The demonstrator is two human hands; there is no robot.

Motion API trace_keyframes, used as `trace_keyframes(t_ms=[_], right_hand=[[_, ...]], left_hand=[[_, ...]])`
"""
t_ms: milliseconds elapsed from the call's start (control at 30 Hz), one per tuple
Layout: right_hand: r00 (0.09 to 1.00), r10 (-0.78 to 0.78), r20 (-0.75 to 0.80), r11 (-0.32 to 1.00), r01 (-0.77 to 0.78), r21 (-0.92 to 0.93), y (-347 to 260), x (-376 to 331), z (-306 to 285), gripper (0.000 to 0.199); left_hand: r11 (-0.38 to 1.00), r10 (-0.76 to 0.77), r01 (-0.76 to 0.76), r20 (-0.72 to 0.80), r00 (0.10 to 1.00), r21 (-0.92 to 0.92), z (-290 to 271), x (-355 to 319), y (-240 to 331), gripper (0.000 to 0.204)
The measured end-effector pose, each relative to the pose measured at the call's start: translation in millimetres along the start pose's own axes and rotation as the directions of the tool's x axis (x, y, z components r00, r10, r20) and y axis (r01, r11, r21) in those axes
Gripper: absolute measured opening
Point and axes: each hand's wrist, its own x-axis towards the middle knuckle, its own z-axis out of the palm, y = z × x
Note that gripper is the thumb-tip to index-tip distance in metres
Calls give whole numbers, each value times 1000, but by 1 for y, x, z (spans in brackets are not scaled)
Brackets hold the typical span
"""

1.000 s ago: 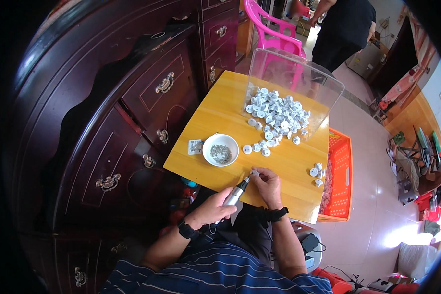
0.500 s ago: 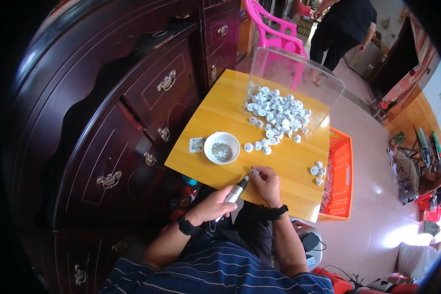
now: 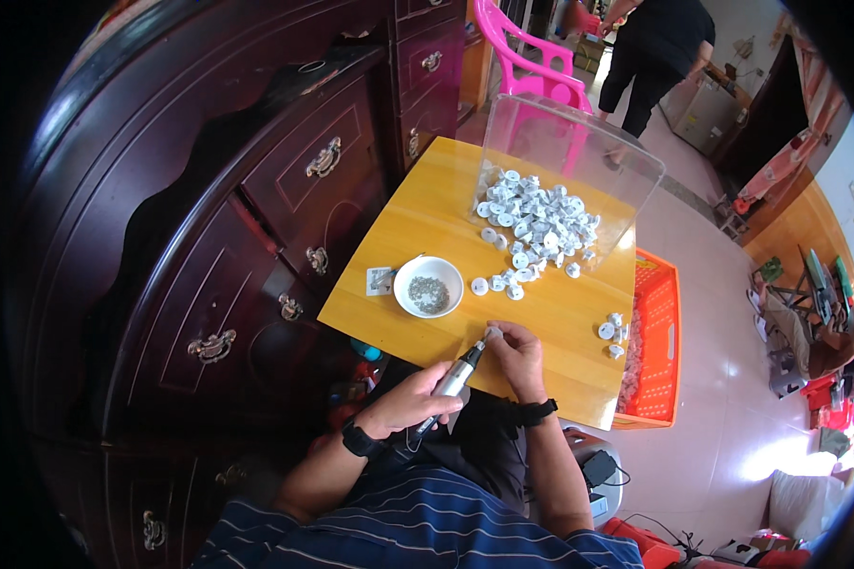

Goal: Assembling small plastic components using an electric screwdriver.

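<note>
My left hand is wrapped round a silver-and-black pen-shaped electric screwdriver, tilted with its tip up and to the right. The tip meets a small whitish part pinched in the fingertips of my right hand, over the table's near edge. Fingers cover most of that part. Left of the hands stands a white bowl with many tiny metallic pieces in it. Farther off lies a heap of white round-capped plastic parts, several of them loose nearer me.
A clear plastic bin lies behind the heap on the yellow table. A few white parts sit at the right edge. Beyond it stands an orange crate. Dark drawers flank the left. A pink chair and a person are behind.
The person in the background has shifted slightly to the left. My hands stay nearly in place, the screwdriver tip still at the small part.
</note>
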Motion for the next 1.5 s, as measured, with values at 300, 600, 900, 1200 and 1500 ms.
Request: trace_keyframes(t_ms=[300, 600, 900, 1200, 1500], right_hand=[[980, 189, 70, 936, -201, 290, -27, -8, -18, 16], [971, 237, 28, 881, -227, 415, -29, -8, -29, 22], [947, 286, 148, 742, -317, 590, -27, -8, -38, 41], [939, 307, 157, 733, -338, 590, -24, -7, -43, 32], [991, -57, -125, 941, 12, -339, -19, -9, -75, 14]], left_hand=[[1000, -12, 12, -30, 999, 10, 2, -11, 10, 57], [1000, -7, 7, -14, 1000, 4, 9, -13, 13, 53], [1000, -25, 25, -17, 1000, 18, 8, -8, 8, 59], [999, -41, 41, -28, 999, 0, 14, -5, 14, 61], [999, -48, 48, -23, 999, 4, 13, -4, 13, 60]])
